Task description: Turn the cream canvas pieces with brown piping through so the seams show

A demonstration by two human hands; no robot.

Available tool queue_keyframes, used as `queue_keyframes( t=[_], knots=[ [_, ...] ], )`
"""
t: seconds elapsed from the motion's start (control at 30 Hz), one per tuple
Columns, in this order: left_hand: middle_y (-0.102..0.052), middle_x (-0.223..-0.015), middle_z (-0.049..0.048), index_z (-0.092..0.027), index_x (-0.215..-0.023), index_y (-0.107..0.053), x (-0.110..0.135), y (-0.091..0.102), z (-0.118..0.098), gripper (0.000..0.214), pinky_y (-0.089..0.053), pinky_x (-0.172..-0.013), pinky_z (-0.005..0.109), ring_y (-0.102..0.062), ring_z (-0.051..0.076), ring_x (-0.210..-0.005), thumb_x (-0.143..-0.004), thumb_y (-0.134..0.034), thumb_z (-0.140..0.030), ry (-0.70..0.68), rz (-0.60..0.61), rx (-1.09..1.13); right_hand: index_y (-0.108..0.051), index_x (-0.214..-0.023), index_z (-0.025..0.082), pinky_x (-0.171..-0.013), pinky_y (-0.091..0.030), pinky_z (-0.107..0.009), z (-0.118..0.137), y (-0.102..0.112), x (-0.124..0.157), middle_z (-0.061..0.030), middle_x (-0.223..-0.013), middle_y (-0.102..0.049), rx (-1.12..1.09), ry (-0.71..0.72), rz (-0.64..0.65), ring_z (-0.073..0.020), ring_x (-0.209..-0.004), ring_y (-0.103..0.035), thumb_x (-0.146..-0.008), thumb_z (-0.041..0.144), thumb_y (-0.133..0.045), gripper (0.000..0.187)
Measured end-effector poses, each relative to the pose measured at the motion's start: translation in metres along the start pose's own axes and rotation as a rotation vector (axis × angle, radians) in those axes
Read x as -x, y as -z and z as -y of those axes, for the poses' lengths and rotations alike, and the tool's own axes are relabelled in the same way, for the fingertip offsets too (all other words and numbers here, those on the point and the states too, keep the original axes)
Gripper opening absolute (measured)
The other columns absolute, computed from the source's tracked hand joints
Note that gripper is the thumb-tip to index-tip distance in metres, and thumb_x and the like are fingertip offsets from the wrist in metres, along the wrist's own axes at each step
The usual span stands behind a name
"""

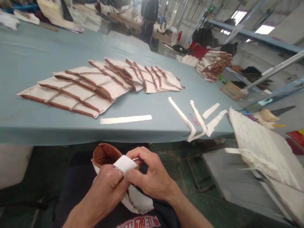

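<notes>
Over my lap I hold a sewn piece of white fabric with a brown lining (106,153), bent so that its brown inside shows. A short white fabric strip (125,163) stands up between my hands at its edge. My left hand (110,180) is closed on the piece, fingers mostly hidden beneath it. My right hand (148,174) pinches the strip's lower right side with thumb and fingers. Below the hands hangs a white flap of the piece (140,201).
On the blue-green table (71,133) lie overlapping white pieces with brown edging (80,85), a flat white strip (125,119), loose strips (199,115) and a small purple tool (194,119). At right, a board carries many strips (266,152). A person (148,19) stands far back.
</notes>
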State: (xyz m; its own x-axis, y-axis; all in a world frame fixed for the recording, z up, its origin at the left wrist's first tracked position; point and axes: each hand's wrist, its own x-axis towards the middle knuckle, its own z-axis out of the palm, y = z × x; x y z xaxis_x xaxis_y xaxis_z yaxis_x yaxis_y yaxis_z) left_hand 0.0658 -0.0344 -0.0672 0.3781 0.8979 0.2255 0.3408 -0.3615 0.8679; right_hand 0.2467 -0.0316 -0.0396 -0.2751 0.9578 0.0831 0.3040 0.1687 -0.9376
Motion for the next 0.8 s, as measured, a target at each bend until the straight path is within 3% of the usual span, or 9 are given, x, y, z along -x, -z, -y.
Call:
queue_keyframes(
  t=[0.17, 0.4, 0.53, 0.6, 0.7, 0.8],
  knots=[
    [-0.078, -0.06, 0.0026, -0.021, -0.069, -0.081, 0.006, -0.001, -0.005, 0.037, -0.048, -0.051, 0.021, -0.073, 0.016, -0.051, -0.093, -0.053, -0.021, 0.011, -0.063, 0.007, -0.075, -0.093, 0.017, -0.072, -0.048, -0.027, 0.004, -0.025, -0.001, -0.0028, -0.086, -0.074, -0.087, -0.01, -0.057, -0.0152, -0.077, -0.064, -0.095, 0.034, -0.069, 0.017],
    [-0.068, -0.047, -0.0006, -0.02, -0.052, -0.065, 0.013, 0.0, -0.009, 0.041, -0.042, -0.044, 0.021, -0.064, 0.014, -0.041, -0.092, -0.055, -0.024, 0.097, -0.135, 0.033, -0.073, -0.088, 0.018, -0.065, -0.045, -0.025, 0.008, -0.037, -0.003, 0.0005, -0.077, -0.07, -0.194, -0.151, -0.076, -0.012, -0.067, -0.058, -0.095, 0.037, -0.069, 0.021],
    [-0.069, -0.055, -0.0037, -0.021, -0.074, -0.072, 0.026, 0.001, 0.0, 0.03, -0.047, -0.044, 0.021, -0.064, 0.015, -0.043, -0.098, -0.061, -0.037, 0.217, -0.227, 0.052, -0.069, -0.091, 0.018, -0.071, -0.05, -0.026, 0.007, -0.04, -0.009, -0.0018, -0.083, -0.073, -0.359, -0.19, -0.105, -0.0136, -0.072, -0.062, -0.097, 0.042, -0.068, 0.025],
    [-0.07, -0.062, -0.0051, -0.023, -0.087, -0.071, 0.038, 0.002, 0.01, 0.028, -0.051, -0.046, 0.022, -0.064, 0.016, -0.047, -0.1, -0.063, -0.047, 0.348, -0.332, 0.093, -0.066, -0.091, 0.019, -0.069, -0.051, -0.026, -0.004, -0.043, -0.012, -0.0014, -0.08, -0.072, -0.419, -0.222, -0.13, -0.0131, -0.069, -0.061, -0.098, 0.048, -0.066, 0.03],
    [-0.06, -0.063, -0.0054, -0.026, -0.079, -0.059, 0.058, 0.002, 0.027, 0.042, -0.05, -0.048, 0.023, -0.057, 0.016, -0.052, -0.105, -0.054, -0.057, 0.487, -0.459, 0.122, -0.06, -0.087, 0.021, -0.058, -0.044, -0.024, -0.03, -0.057, -0.012, 0.0024, -0.07, -0.064, -0.434, -0.325, -0.155, -0.0105, -0.057, -0.051, -0.096, 0.06, -0.065, 0.041],
    [-0.052, -0.062, -0.0051, -0.027, -0.071, -0.051, 0.077, 0.001, 0.04, 0.05, -0.047, -0.048, 0.024, -0.051, 0.016, -0.053, -0.108, -0.046, -0.06, 0.531, -0.497, 0.1, -0.057, -0.085, 0.022, -0.054, -0.037, -0.023, -0.061, -0.083, -0.001, 0.0051, -0.065, -0.057, -0.432, -0.423, -0.132, -0.0091, -0.054, -0.044, -0.093, 0.067, -0.067, 0.047]
  ],
)
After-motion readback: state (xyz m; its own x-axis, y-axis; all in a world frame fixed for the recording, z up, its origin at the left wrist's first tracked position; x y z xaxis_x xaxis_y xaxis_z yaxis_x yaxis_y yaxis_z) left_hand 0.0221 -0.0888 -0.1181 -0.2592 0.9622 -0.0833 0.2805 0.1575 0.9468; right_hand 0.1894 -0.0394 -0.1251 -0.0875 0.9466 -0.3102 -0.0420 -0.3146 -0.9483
